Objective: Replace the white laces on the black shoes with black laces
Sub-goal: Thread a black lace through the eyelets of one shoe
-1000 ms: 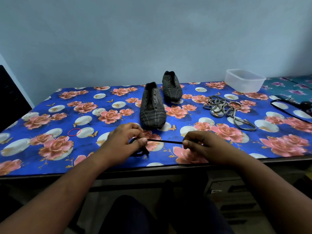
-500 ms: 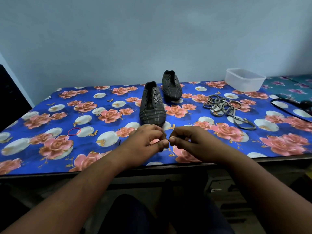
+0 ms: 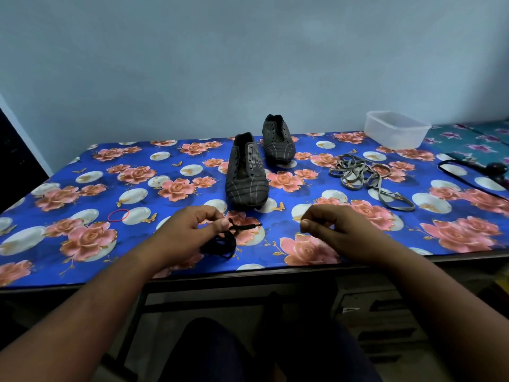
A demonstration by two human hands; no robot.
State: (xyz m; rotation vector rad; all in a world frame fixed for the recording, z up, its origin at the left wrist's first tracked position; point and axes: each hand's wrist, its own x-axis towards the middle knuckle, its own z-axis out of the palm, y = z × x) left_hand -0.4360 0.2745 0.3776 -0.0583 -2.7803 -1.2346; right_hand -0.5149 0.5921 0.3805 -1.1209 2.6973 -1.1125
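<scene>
Left hand (image 3: 190, 232) pinching a bundled black lace (image 3: 224, 241) between thumb and fingers, one short end sticking out to the right, just above the near edge of the flower-patterned worktop (image 3: 82, 166). Right hand (image 3: 338, 230) a little apart from it, fingers curled with thumb against fingertip, holding nothing that can be made out. Beyond the hands, two unlaced black shoes (image 3: 246, 175) standing one behind the other, a loose heap of pale laces (image 3: 358, 172) to their right, plus a clear plastic tub (image 3: 396, 129) and a red rubber band (image 3: 118, 215).
</scene>
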